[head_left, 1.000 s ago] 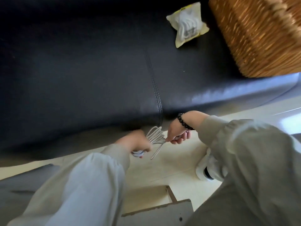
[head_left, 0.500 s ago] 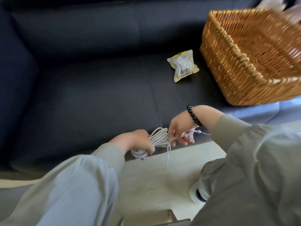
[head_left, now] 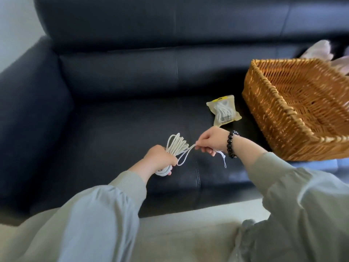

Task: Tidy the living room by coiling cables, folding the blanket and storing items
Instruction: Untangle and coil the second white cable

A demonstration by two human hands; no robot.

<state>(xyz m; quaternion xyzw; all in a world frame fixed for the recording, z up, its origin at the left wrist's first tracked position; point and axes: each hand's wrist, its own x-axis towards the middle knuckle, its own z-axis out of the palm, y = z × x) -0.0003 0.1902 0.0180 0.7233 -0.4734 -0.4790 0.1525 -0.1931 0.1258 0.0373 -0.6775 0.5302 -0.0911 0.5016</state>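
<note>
The left hand (head_left: 160,157) gripped the coiled cable (head_left: 176,146) above the sofa (head_left: 113,129) seat; the right hand (head_left: 211,141) pinched its loose end, near the basket (head_left: 283,129).

left hand (head_left: 160,159) grips coiled cable (head_left: 176,146) | right hand (head_left: 211,141) pinches its end

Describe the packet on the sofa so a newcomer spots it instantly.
On the dark sofa stands a wicker basket. Just left of it lies a small yellowish pouch. Unlike the loose cable nearby, its white cable is bagged.
</note>
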